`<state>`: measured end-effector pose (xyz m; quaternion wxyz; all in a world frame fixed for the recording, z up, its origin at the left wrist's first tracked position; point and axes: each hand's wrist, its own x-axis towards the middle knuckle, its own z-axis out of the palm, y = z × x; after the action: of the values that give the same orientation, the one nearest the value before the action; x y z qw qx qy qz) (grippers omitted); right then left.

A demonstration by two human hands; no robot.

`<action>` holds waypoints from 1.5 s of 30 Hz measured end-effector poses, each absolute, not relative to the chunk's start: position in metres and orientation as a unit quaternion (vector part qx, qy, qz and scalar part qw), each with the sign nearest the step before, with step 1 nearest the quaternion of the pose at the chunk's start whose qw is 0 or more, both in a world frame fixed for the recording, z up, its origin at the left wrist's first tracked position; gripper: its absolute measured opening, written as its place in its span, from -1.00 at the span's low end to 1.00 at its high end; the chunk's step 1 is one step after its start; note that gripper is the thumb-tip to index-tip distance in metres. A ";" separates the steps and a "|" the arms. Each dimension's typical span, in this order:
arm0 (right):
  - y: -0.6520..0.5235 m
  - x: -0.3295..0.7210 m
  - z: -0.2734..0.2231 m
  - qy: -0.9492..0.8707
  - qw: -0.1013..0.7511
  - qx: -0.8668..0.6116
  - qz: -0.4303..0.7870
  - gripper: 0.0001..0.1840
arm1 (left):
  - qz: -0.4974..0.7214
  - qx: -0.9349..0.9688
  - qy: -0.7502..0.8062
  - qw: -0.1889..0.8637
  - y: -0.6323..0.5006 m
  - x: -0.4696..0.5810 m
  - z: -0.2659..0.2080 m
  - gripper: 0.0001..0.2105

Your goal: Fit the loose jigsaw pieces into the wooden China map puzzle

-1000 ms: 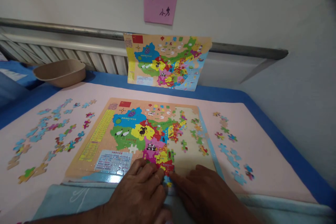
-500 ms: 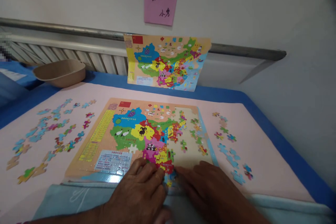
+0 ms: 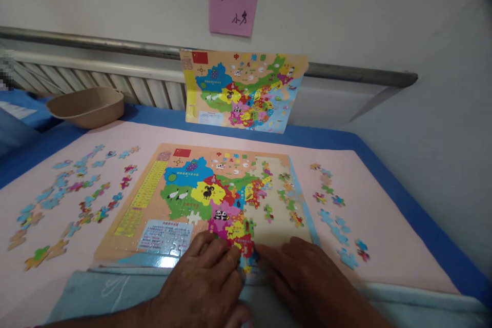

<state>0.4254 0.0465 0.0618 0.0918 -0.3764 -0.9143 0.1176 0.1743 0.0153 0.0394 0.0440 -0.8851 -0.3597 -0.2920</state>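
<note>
A partly filled jigsaw puzzle of a map of China (image 3: 209, 192) lies in its frame in front of me. My left hand (image 3: 209, 274) rests over its lower edge, fingers curled and close together; whatever they hold, if anything, is hidden. My right hand (image 3: 307, 271) is beside it, its index fingertip on a blue-and-yellow puzzle piece (image 3: 247, 262) at the bottom of the map. Its thumb and other fingers are tucked under and mostly hidden. Several loose pieces (image 3: 295, 218) lie on the bare right side of the frame.
Many loose puzzle pieces (image 3: 79, 184) are spread on the pink mat (image 3: 126, 136) at left, more pieces (image 3: 338, 228) at right. A printed map sheet (image 3: 246, 91) leans upright behind, near a metal rail (image 3: 357, 73). A beige basin (image 3: 86, 108) stands back left.
Both hands stay almost in place at the lower edge of the puzzle. The whole view has shifted very slightly; no piece has visibly moved elsewhere.
</note>
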 end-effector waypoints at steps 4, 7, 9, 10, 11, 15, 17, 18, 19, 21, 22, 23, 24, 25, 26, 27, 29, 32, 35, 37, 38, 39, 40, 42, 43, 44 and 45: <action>0.046 0.425 0.060 -0.916 0.091 -0.370 0.124 -0.63 | -0.285 -0.888 -0.359 0.046 0.015 0.174 0.040 -0.68; 0.046 0.427 0.058 -0.915 0.099 -0.373 0.113 -0.61 | -0.288 -0.886 -0.360 0.046 0.015 0.175 0.041 -0.68; 0.046 0.428 0.060 -0.912 0.102 -0.382 0.107 -0.67 | -0.287 -0.887 -0.359 0.048 0.015 0.175 0.041 -0.69; 0.046 0.428 0.061 -0.911 0.100 -0.385 0.108 -0.71 | -0.284 -0.888 -0.358 0.046 0.015 0.175 0.041 -0.69; 0.046 0.428 0.063 -0.912 0.099 -0.383 0.111 -0.75 | -0.285 -0.888 -0.357 0.045 0.015 0.175 0.040 -0.68; 0.045 0.426 0.068 -0.926 0.083 -0.349 0.116 -0.70 | -0.280 -0.889 -0.359 0.047 0.015 0.173 0.037 -0.66; 0.044 0.423 0.069 -0.933 0.066 -0.339 0.104 -0.63 | -0.279 -0.889 -0.359 0.048 0.014 0.172 0.038 -0.68; 0.043 0.422 0.068 -0.935 0.058 -0.336 0.096 -0.60 | -0.280 -0.889 -0.359 0.046 0.014 0.172 0.038 -0.69; 0.043 0.421 0.067 -0.936 0.052 -0.335 0.090 -0.58 | -0.282 -0.888 -0.360 0.047 0.014 0.172 0.039 -0.70; 0.042 0.420 0.063 -0.939 0.047 -0.331 0.083 -0.57 | -0.281 -0.888 -0.361 0.048 0.014 0.173 0.041 -0.70; 0.042 0.419 0.061 -0.940 0.046 -0.328 0.083 -0.56 | -0.279 -0.888 -0.362 0.049 0.014 0.173 0.042 -0.70; 0.042 0.418 0.059 -0.940 0.048 -0.327 0.081 -0.55 | -0.275 -0.890 -0.361 0.050 0.014 0.173 0.042 -0.69; 0.042 0.417 0.058 -0.940 0.052 -0.328 0.076 -0.54 | -0.271 -0.891 -0.360 0.051 0.014 0.173 0.042 -0.68; 0.042 0.417 0.057 -0.940 0.054 -0.329 0.071 -0.53 | -0.269 -0.892 -0.360 0.049 0.014 0.173 0.042 -0.68; 0.042 0.416 0.057 -0.940 0.057 -0.331 0.064 -0.52 | -0.269 -0.892 -0.359 0.047 0.014 0.173 0.041 -0.68; 0.043 0.415 0.056 -0.939 0.057 -0.333 0.057 -0.52 | -0.273 -0.892 -0.358 0.046 0.014 0.173 0.040 -0.68; 0.043 0.413 0.056 -0.941 0.049 -0.332 0.051 -0.54 | -0.280 -0.889 -0.358 0.045 0.014 0.173 0.039 -0.68; 0.043 0.412 0.056 -0.942 0.035 -0.328 0.054 -0.56 | -0.279 -0.888 -0.362 0.052 0.015 0.174 0.039 -0.67; 0.041 0.413 0.056 -0.943 0.038 -0.327 0.053 -0.57 | -0.280 -0.888 -0.361 0.057 0.015 0.174 0.040 -0.67; 0.041 0.414 0.054 -0.941 0.043 -0.333 0.048 -0.58 | -0.281 -0.888 -0.361 0.055 0.014 0.174 0.039 -0.67; 0.040 0.414 0.053 -0.940 0.045 -0.335 0.046 -0.58 | -0.280 -0.888 -0.360 0.054 0.014 0.174 0.039 -0.67; 0.040 0.414 0.051 -0.940 0.045 -0.336 0.045 -0.58 | -0.279 -0.889 -0.360 0.052 0.014 0.174 0.039 -0.67; 0.040 0.414 0.050 -0.939 0.045 -0.338 0.045 -0.58 | -0.278 -0.889 -0.360 0.051 0.014 0.175 0.039 -0.67; 0.041 0.415 0.046 -0.938 0.034 -0.341 0.052 -0.56 | -0.282 -0.887 -0.361 0.053 0.013 0.175 0.039 -0.67; 0.041 0.415 0.045 -0.938 0.031 -0.342 0.058 -0.56 | -0.281 -0.887 -0.363 0.051 0.014 0.175 0.040 -0.68; 0.042 0.416 0.044 -0.937 0.027 -0.342 0.067 -0.57 | -0.282 -0.887 -0.363 0.050 0.014 0.174 0.040 -0.68; 0.042 0.416 0.043 -0.936 0.026 -0.342 0.076 -0.57 | -0.281 -0.887 -0.363 0.047 0.014 0.174 0.041 -0.69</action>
<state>0.4159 0.0420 0.0432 0.0263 -0.3416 -0.9364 0.0764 0.1742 0.0142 0.0414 0.0468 -0.8874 -0.3626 -0.2808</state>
